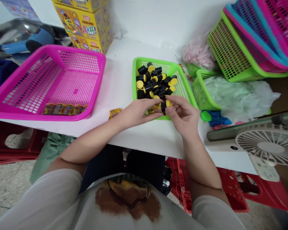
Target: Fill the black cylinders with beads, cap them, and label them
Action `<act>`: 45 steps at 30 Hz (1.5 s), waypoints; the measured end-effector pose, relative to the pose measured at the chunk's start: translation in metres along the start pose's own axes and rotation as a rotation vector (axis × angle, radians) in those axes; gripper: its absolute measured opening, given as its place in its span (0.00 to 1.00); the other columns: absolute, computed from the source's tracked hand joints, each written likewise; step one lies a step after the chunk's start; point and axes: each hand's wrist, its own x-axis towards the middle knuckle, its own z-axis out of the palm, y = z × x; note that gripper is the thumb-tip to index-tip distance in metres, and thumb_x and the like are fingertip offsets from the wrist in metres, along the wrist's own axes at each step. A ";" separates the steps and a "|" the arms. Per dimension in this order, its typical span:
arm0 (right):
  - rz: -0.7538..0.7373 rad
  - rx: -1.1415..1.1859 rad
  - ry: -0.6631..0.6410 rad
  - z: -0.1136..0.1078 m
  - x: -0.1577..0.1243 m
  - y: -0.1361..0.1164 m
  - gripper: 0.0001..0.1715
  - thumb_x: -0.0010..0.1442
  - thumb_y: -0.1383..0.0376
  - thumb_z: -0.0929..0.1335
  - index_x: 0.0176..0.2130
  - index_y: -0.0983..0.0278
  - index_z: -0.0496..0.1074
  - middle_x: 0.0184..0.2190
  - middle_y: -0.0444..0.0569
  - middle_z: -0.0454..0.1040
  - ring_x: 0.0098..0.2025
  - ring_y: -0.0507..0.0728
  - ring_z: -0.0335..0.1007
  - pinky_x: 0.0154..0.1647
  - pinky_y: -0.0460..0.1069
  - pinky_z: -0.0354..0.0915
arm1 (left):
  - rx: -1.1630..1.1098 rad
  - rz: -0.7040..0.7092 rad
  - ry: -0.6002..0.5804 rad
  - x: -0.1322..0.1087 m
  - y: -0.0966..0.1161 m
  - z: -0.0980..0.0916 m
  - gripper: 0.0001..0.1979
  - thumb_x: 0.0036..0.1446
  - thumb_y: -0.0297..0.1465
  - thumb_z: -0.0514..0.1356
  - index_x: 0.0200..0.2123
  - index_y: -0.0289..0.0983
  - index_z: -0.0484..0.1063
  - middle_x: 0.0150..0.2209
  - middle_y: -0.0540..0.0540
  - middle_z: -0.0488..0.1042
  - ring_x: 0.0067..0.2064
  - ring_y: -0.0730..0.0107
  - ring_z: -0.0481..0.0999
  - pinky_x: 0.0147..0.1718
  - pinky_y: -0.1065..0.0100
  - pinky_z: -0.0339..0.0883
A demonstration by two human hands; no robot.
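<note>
My left hand (142,111) is closed, thumb above and fingers below, on a yellow-orange printed wrapper (154,109). In my right hand (184,116), fingertips pinch a small black container with a yellow lid (169,103); its black end meets the wrapper. How far one sits inside the other cannot be made out. Both hands are over the near edge of a green basket (187,86), which holds many black containers with yellow lids (155,80). More printed wrappers (115,112) lie on the table beside my left forearm.
A pink basket (99,76) at left has a row of wrapped containers (63,109) along its near side. Yellow printed boxes (86,25) are stacked behind. At right are nested baskets (230,48), clear plastic bags (242,92) and a small fan (270,147).
</note>
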 end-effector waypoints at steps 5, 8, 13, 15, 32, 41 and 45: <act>-0.071 -0.059 -0.065 -0.007 0.002 0.002 0.19 0.68 0.48 0.77 0.53 0.52 0.86 0.52 0.53 0.85 0.50 0.62 0.82 0.44 0.57 0.80 | 0.049 0.077 -0.056 -0.001 -0.005 -0.003 0.21 0.73 0.39 0.65 0.63 0.35 0.78 0.47 0.41 0.87 0.47 0.62 0.87 0.47 0.68 0.76; -0.141 -0.074 -0.108 -0.012 0.003 0.002 0.18 0.67 0.49 0.77 0.52 0.52 0.86 0.50 0.53 0.86 0.51 0.63 0.84 0.49 0.59 0.82 | 0.026 0.111 -0.082 0.000 -0.006 -0.005 0.18 0.74 0.41 0.63 0.59 0.36 0.79 0.43 0.42 0.86 0.44 0.63 0.86 0.44 0.69 0.74; -0.294 -0.100 -0.140 -0.017 0.008 0.005 0.13 0.67 0.51 0.78 0.48 0.51 0.88 0.44 0.51 0.87 0.45 0.63 0.85 0.48 0.61 0.83 | -0.082 0.113 -0.176 0.002 -0.002 -0.009 0.14 0.74 0.41 0.61 0.49 0.37 0.80 0.37 0.46 0.84 0.37 0.66 0.82 0.38 0.69 0.70; -0.360 -0.045 -0.141 -0.016 0.009 0.008 0.12 0.66 0.51 0.79 0.48 0.49 0.88 0.42 0.49 0.88 0.44 0.63 0.86 0.48 0.60 0.83 | -0.155 0.099 -0.213 0.003 0.001 -0.011 0.16 0.73 0.42 0.61 0.45 0.36 0.80 0.35 0.48 0.82 0.34 0.69 0.79 0.35 0.70 0.68; -0.591 -0.550 0.054 0.026 -0.011 0.003 0.38 0.64 0.61 0.74 0.70 0.54 0.65 0.54 0.54 0.81 0.55 0.67 0.81 0.56 0.66 0.79 | -1.087 -0.302 -0.102 0.005 0.011 0.009 0.29 0.56 0.43 0.77 0.49 0.40 0.65 0.38 0.53 0.76 0.39 0.71 0.80 0.42 0.66 0.75; -0.633 -0.490 0.035 0.033 -0.019 -0.010 0.37 0.64 0.63 0.75 0.69 0.56 0.68 0.52 0.53 0.84 0.56 0.67 0.82 0.56 0.64 0.79 | -1.040 -0.272 -0.162 -0.007 0.021 0.012 0.24 0.59 0.29 0.67 0.49 0.44 0.54 0.32 0.59 0.72 0.29 0.76 0.76 0.30 0.70 0.69; -0.692 -0.488 0.018 0.031 -0.017 -0.012 0.38 0.63 0.64 0.77 0.68 0.57 0.69 0.49 0.52 0.85 0.55 0.66 0.82 0.55 0.63 0.78 | -1.032 -0.258 -0.199 -0.008 0.022 0.008 0.24 0.58 0.28 0.65 0.50 0.45 0.53 0.29 0.62 0.69 0.27 0.78 0.72 0.26 0.72 0.63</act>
